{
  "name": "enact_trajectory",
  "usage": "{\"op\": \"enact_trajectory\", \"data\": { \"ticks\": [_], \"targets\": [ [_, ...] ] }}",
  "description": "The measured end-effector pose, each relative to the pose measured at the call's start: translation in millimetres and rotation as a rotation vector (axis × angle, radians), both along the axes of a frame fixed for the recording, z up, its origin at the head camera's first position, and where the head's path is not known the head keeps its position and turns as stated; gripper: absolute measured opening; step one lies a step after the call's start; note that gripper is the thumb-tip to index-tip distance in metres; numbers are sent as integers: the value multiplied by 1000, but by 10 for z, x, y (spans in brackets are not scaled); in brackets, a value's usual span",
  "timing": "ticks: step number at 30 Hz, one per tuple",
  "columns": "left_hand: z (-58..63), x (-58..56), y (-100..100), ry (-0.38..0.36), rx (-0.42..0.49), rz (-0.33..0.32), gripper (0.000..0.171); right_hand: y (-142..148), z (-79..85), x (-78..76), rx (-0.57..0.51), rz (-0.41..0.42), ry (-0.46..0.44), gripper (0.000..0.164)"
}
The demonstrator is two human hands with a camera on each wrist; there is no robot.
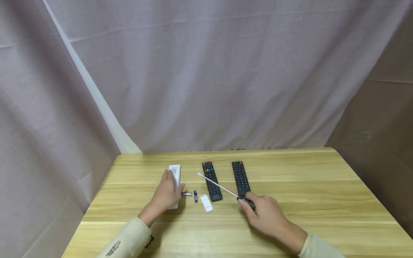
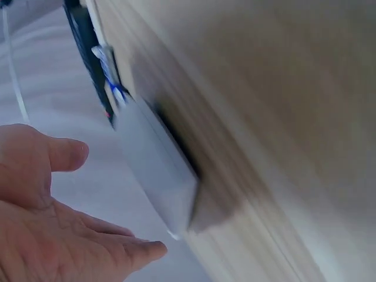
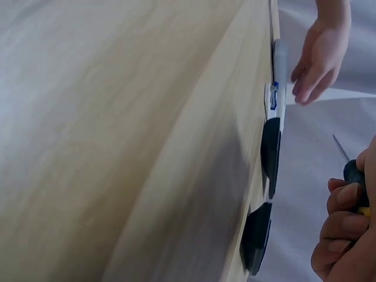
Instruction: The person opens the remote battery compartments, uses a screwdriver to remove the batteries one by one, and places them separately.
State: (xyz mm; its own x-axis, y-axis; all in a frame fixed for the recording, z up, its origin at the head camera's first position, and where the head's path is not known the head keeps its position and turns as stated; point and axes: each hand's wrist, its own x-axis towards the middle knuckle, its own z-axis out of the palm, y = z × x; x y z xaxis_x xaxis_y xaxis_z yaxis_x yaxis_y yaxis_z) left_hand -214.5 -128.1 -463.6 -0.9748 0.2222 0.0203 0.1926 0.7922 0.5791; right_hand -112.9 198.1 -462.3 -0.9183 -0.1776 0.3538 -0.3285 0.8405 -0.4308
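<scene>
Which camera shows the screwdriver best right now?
Head view: the screwdriver shows from tip to handle, lengthwise, in the right hand. The right wrist view catches it at the right edge, with fingers hiding much of its handle. The left wrist view shows at most a pale line, possibly the screwdriver.

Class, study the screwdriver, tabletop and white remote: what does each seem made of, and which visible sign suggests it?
Screwdriver: the shaft looks like polished metal, given its silvery shine; the handle, thick and black, is probably plastic or rubber. Tabletop: wood or wood-look laminate, smooth, with streaky yellow-brown grain. White remote: likely plastic, judging by its even, smooth-looking casing.
</scene>
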Motion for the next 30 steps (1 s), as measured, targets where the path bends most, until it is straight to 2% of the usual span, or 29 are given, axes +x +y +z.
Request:
{"op": "enact_trajectory", "data": {
  "ticks": [6,9,12,17,23,30],
  "targets": [
    [46,301,93,163,-55,-22,73,66,9,36,-8,-34,19,22],
    [48,429,109,177,-74,-8,70,92,-6,54,-3,-34,16,23],
    [58,510,117,163,-73,-2,69,123,-29,59,2,-36,15,27],
    [93,567,127,129,-50,-12,65,190,-72,53,14,-48,6,32],
    [80,566,103,47,20,-54,63,296,-102,37,29,-85,-23,34],
    [45,575,45,52,31,-54,62,393,-89,14,58,-150,-69,34]
  ]
}}
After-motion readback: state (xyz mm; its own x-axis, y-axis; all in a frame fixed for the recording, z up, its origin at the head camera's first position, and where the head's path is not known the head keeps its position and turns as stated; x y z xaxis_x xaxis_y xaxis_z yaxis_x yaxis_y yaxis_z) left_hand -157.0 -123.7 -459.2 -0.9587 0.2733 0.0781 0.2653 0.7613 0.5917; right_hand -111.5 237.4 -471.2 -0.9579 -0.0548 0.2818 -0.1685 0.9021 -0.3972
